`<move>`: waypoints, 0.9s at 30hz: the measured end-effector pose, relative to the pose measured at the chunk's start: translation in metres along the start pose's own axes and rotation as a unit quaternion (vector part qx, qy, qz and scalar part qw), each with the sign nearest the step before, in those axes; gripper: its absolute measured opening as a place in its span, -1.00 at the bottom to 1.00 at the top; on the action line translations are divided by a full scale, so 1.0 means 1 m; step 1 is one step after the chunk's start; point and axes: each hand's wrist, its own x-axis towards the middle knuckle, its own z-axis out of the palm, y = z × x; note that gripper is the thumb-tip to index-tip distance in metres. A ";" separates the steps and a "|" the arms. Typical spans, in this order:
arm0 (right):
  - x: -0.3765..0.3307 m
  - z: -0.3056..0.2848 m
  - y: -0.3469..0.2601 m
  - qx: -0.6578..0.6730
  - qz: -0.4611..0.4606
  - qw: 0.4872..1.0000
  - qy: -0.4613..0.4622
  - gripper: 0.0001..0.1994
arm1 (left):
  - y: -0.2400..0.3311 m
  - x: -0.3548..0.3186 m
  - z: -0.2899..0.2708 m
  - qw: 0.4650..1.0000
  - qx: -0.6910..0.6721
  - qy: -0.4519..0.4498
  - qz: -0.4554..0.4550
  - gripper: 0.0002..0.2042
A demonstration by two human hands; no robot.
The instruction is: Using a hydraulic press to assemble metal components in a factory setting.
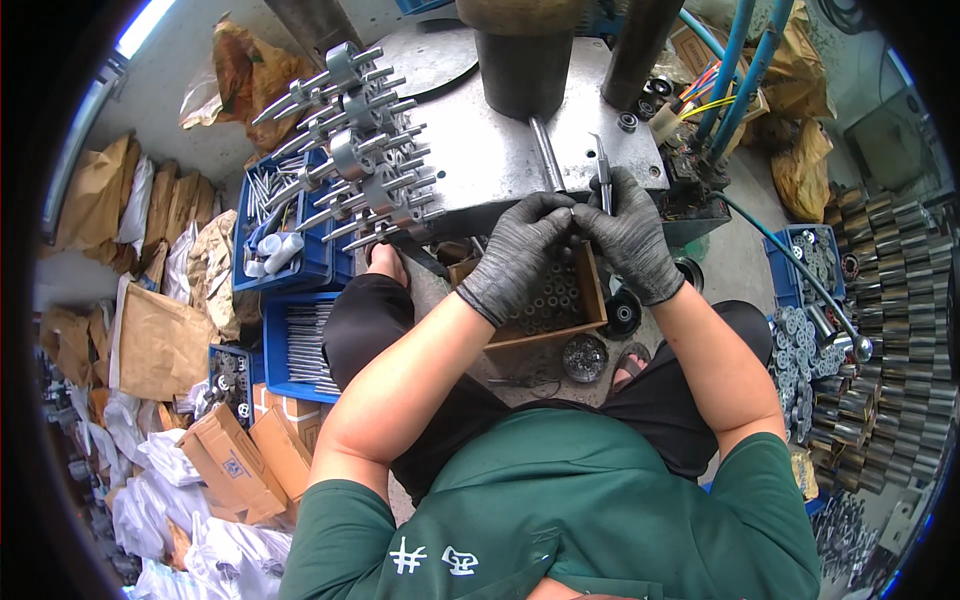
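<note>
Cramped workshop corner, concrete floor (180, 110) underfoot.
Blue bins (290, 345) and brown paper sacks (95, 195) crowd the left; a strip light (145, 25) glows overhead.

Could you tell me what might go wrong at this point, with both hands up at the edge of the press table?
The left hand and right hand work just below the dark ram, so fingers could be pinched. The pliers might slip. Finished shafts piled at the table edge could roll off.
</note>
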 end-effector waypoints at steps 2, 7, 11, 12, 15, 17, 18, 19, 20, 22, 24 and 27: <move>-0.001 -0.002 -0.005 0.001 0.011 1.000 -0.004 -0.70 | 0.005 -0.001 -0.002 1.000 0.023 -0.001 0.016 -0.78; -0.005 -0.013 -0.016 0.151 0.030 0.983 -0.101 -0.45 | 0.041 -0.009 0.006 0.993 -0.087 0.085 0.007 -0.88; -0.006 -0.021 -0.031 -0.252 -0.194 0.946 -0.061 -0.34 | 0.054 -0.013 0.000 0.990 -0.095 0.107 0.018 -0.93; -0.008 -0.022 -0.037 -0.251 -0.195 0.946 -0.064 -0.34 | 0.057 -0.014 0.001 0.989 -0.095 0.110 0.020 -0.93; -0.009 -0.021 -0.042 -0.371 -0.303 0.878 -0.009 -0.42 | 0.060 -0.015 -0.002 0.989 -0.047 0.139 0.000 -0.88; -0.009 -0.021 -0.044 -0.379 -0.318 0.869 -0.011 -0.44 | 0.054 -0.012 -0.008 0.990 0.042 0.130 0.037 -0.91; -0.009 -0.020 -0.046 -0.388 -0.334 0.859 -0.013 -0.46 | 0.055 -0.012 -0.008 0.990 0.041 0.130 0.039 -0.91; -0.008 -0.020 -0.045 -0.388 -0.335 0.858 -0.013 -0.46 | 0.056 -0.012 -0.007 0.990 0.000 0.139 0.028 -0.91; -0.007 -0.019 -0.042 -0.389 -0.344 0.855 -0.015 -0.48 | 0.057 -0.012 -0.006 0.988 -0.041 0.148 0.016 -0.92; -0.005 -0.019 -0.039 -0.388 -0.350 0.852 -0.018 -0.49 | 0.057 -0.011 -0.006 0.988 -0.045 0.145 0.014 -0.92; -0.004 -0.019 -0.038 -0.391 -0.338 0.856 -0.028 -0.51 | 0.056 -0.011 -0.007 0.989 -0.049 0.141 0.012 -0.92; -0.005 -0.018 -0.035 -0.384 -0.333 0.861 -0.024 -0.51 | 0.054 -0.010 -0.009 0.989 -0.042 0.139 0.013 -0.93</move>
